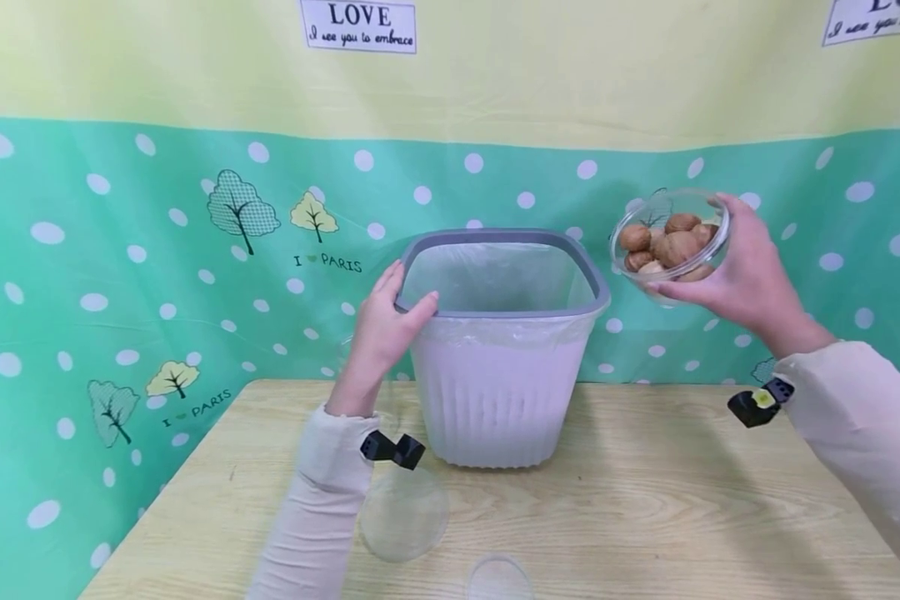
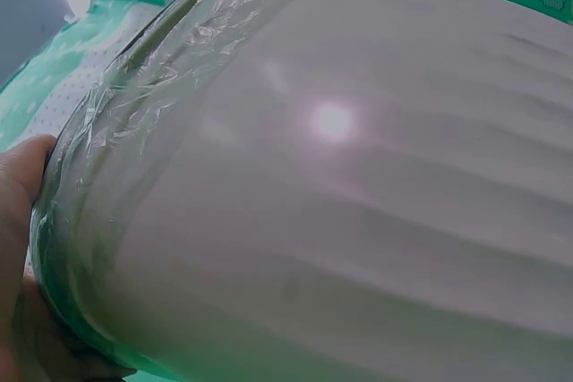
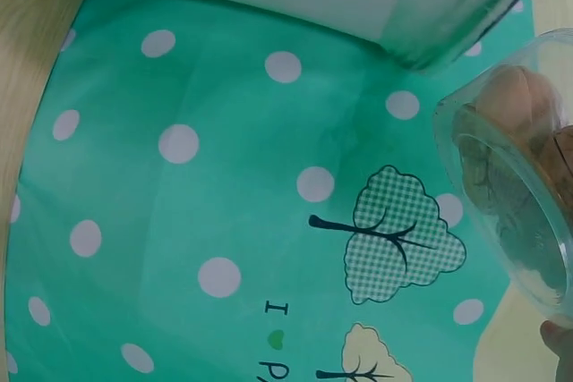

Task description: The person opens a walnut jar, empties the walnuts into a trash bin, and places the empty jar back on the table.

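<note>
A white trash bin (image 1: 501, 392) with a grey rim and a clear plastic liner stands upright on the table. My left hand (image 1: 387, 325) grips the left side of its rim, the thumb at the front edge. In the left wrist view, the bin's ribbed wall (image 2: 331, 203) fills most of the picture, with fingers at the rim. Raised to the right of the bin, my right hand (image 1: 750, 271) holds a clear round bowl (image 1: 720, 237) of walnuts (image 1: 675, 247), tilted towards the bin. Part of this bowl also shows at the right wrist view's edge.
On the wooden table (image 1: 660, 500), a clear round disc (image 1: 403, 521) lies in front of the bin, and a smaller clear round piece (image 1: 499, 582) sits at the near edge. A green and yellow printed cloth (image 1: 157, 283) hangs behind the table.
</note>
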The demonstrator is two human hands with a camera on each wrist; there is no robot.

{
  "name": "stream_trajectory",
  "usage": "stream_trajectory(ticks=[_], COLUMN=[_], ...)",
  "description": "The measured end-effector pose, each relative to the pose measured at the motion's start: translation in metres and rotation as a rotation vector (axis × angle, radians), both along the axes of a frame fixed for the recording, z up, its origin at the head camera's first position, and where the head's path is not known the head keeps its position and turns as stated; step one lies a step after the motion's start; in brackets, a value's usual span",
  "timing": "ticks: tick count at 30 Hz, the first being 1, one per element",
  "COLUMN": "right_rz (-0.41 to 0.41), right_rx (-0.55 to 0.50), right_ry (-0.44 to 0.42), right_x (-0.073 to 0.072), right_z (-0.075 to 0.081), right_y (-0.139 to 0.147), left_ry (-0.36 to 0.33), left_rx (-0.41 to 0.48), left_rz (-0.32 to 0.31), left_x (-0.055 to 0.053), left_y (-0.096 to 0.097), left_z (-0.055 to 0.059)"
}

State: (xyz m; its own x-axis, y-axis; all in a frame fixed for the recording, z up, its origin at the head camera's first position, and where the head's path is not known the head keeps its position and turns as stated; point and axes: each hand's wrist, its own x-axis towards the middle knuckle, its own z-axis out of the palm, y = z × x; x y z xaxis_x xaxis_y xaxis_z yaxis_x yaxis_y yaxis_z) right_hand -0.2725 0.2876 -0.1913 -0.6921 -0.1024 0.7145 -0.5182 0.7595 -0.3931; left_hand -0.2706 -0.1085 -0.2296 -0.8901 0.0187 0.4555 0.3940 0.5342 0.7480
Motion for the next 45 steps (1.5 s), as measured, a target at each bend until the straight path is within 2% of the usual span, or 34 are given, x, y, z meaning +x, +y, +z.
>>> stream_trajectory(ticks=[7,12,19,22,34,45], right_rz=[-0.018,0.006,0.059,0.068,0.068,0.119], right_rx=[0.041,0.061,0.129,0.160,0.183,0.243], right_ry=[-0.008,0.007,0.107,0.123,0.080,0.175], right_x=[-0.007,-0.013,-0.020,-0.022,-0.025,-0.031], right_z=[0.008,0.012,0.014,0.014,0.020,0.031], right_y=[-0.002,-0.008,-0.012,-0.014,-0.025,-0.040], left_ry=[-0.007,-0.012,-0.022,-0.018,0.009,0.010], left_rx=[0.021,0.044,0.065,0.064,0.080,0.087], left_rz=[-0.005,-0.003,-0.007,-0.008,-0.007,-0.004], left_x=[-0.001,-0.001,-0.001,-0.002,-0.002,-0.001], left_y=[0.001,0.001,0.002,0.002,0.004,0.002], left_z=[-0.001,-0.001,-0.002,-0.003,-0.004,-0.003])
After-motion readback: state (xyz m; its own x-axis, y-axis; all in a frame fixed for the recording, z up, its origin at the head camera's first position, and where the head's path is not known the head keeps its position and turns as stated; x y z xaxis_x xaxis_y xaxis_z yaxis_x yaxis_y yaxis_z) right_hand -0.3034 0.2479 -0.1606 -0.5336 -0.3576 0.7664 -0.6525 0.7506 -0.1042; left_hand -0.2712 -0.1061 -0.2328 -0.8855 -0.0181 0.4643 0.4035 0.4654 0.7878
